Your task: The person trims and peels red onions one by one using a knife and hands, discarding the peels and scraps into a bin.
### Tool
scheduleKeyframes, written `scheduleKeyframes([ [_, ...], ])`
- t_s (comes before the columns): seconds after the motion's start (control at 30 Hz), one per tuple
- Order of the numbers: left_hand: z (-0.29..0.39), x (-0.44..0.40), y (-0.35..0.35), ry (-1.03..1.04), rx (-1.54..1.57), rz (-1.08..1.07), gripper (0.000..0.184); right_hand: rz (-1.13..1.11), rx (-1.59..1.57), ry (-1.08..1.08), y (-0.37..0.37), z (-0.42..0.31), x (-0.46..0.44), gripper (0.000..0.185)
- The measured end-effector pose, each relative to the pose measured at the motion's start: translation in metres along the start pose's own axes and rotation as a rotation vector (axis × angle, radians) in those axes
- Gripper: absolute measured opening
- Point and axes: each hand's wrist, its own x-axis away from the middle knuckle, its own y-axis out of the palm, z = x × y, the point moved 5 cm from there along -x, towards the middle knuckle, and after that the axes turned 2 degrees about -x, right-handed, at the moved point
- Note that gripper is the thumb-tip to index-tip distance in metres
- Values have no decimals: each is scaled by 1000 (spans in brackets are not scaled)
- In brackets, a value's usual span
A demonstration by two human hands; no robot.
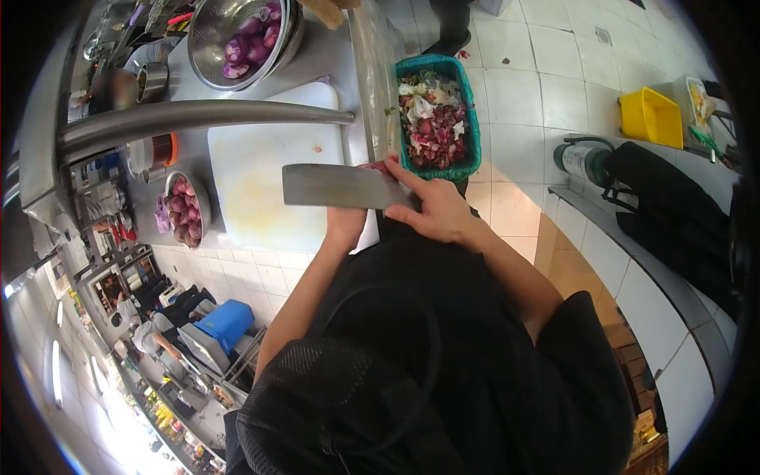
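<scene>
My right hand (439,207) is closed on a cleaver (336,186), and its broad blade points left over the edge of the white cutting board (269,142). At the blade's far edge shows part of a red onion (380,165), with my right fingertips beside it. My left hand (347,226) is under the blade, which hides most of its fingers; it appears to hold the onion from below. Beyond the hands stands a teal bin (473,131) full of onion skins and scraps.
A steel colander (214,71) holds peeled red onions. A bowl (205,207) of unpeeled onions stands left of the board. A metal rail (214,115) crosses above the board. A yellow bin (651,117) and a fire extinguisher (584,161) are at the right; other people (150,336) work at lower left.
</scene>
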Motion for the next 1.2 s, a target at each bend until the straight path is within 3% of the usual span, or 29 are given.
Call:
scheduleKeyframes([
  [0.03,-4,0,1,-27,127,-15,34,1,1,-1,14,13,-2,87],
  [0.1,8,1,7,-82,170,-25,35,294,-594,-173,29,38,-13,73],
  [0.13,11,1,9,-143,212,-36,36,295,-596,-177,16,36,-13,73],
  [0.2,11,0,7,-133,308,-59,36,6,-1012,259,4,49,-7,60],
  [0.37,13,2,9,-122,367,-99,37,93,-853,259,8,54,-12,63],
  [0.57,14,1,10,-111,383,-57,35,312,-513,52,16,55,-13,74],
  [0.67,7,-2,6,-99,353,-49,32,182,-494,58,9,37,-10,77],
  [0.83,-4,-2,2,-94,461,-25,35,-52,-86,112,-7,4,-5,90],
  [0.97,-5,-4,3,-65,463,-3,34,-52,-86,97,-8,5,-5,94],
  [1.07,2,-3,3,-56,423,-18,35,-19,-117,-33,10,23,-9,90],
  [1.13,3,-5,5,-119,292,-88,36,195,-593,-148,19,35,-18,73],
  [1.17,4,-5,7,-117,293,-90,36,197,-591,-150,12,40,-15,73],
  [1.2,7,-3,11,-118,392,-107,36,63,-820,39,5,48,-12,65],
])
